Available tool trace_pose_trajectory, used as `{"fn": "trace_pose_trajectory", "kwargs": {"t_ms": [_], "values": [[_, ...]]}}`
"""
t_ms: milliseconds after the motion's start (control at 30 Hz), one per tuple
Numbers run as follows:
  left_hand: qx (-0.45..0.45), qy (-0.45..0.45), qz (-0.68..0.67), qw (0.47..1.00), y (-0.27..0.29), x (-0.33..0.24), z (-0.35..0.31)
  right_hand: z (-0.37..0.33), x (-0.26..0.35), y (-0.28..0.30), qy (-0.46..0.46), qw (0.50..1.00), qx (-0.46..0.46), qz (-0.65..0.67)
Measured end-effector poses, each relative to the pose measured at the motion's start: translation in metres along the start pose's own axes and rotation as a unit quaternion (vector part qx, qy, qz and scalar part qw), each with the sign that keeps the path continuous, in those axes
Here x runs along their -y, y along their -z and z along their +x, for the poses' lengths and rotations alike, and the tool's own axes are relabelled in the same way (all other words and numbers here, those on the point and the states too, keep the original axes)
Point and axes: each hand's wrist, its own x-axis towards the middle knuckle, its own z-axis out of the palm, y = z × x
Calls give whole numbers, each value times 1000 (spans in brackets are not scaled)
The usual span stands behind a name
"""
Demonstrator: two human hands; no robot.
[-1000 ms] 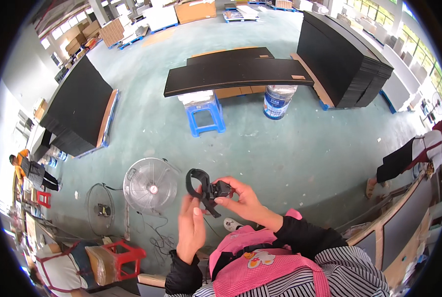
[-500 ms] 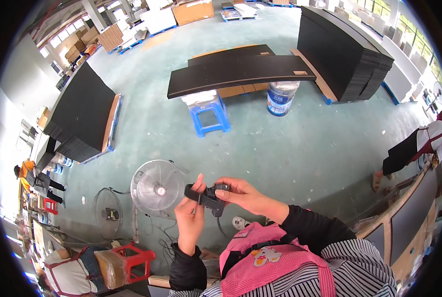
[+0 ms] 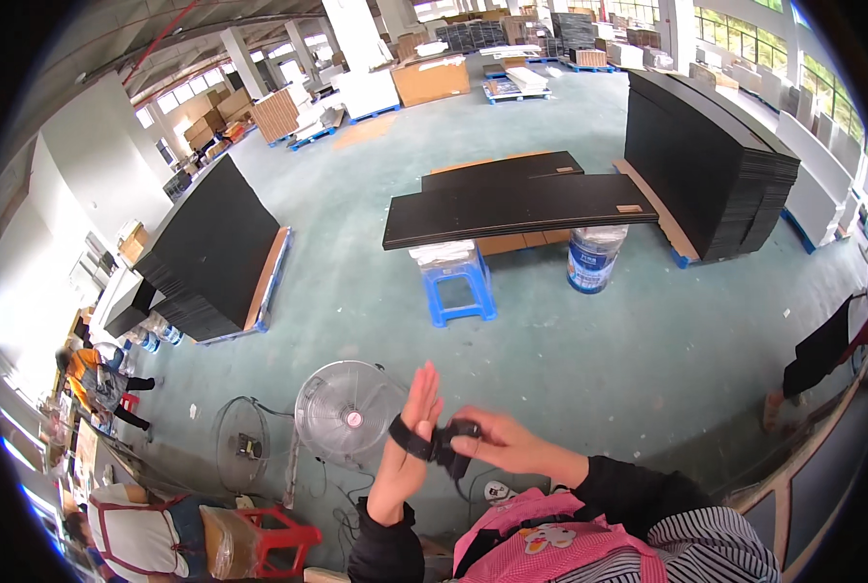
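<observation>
Your left hand (image 3: pixel 401 474) is held straight and grips nothing, with the black strap (image 3: pixel 409 439) around it; your right hand (image 3: pixel 510 443) pinches the black device (image 3: pixel 446 451) just right of it. You seem to be fitting the strap, so next calls for straight left fingers and a steady right-hand pull.

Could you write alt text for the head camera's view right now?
A person's right hand holds a small black device whose strap crosses their left hand. Beyond stand a round fan, black boards over a blue stool and bucket, and large black stacks.
</observation>
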Motion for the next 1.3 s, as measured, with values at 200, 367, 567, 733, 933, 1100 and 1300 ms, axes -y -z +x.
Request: {"fn": "trace_pose_trajectory", "kwargs": {"t_ms": [200,367,567,733,933,1100,1300], "values": [[145,-18,169,975,24,1,10,3,8,-6,-14,997,74,-15],[-17,43,-228,973,7,-1,13,5,20,-17,-62,996,30,48],[-57,-7,-106,993,29,24,20,19,12,-22,-69,997,-2,40],[-112,54,-155,980,17,16,22,25,16,-17,-140,989,-11,49],[-35,112,-46,992,50,51,10,25,1,-23,-175,984,-10,42],[-108,-26,-192,975,25,28,18,25,12,-27,-91,994,-5,-61],[-68,-93,-242,963,58,40,40,49,14,-42,-90,996,-8,2]]}}
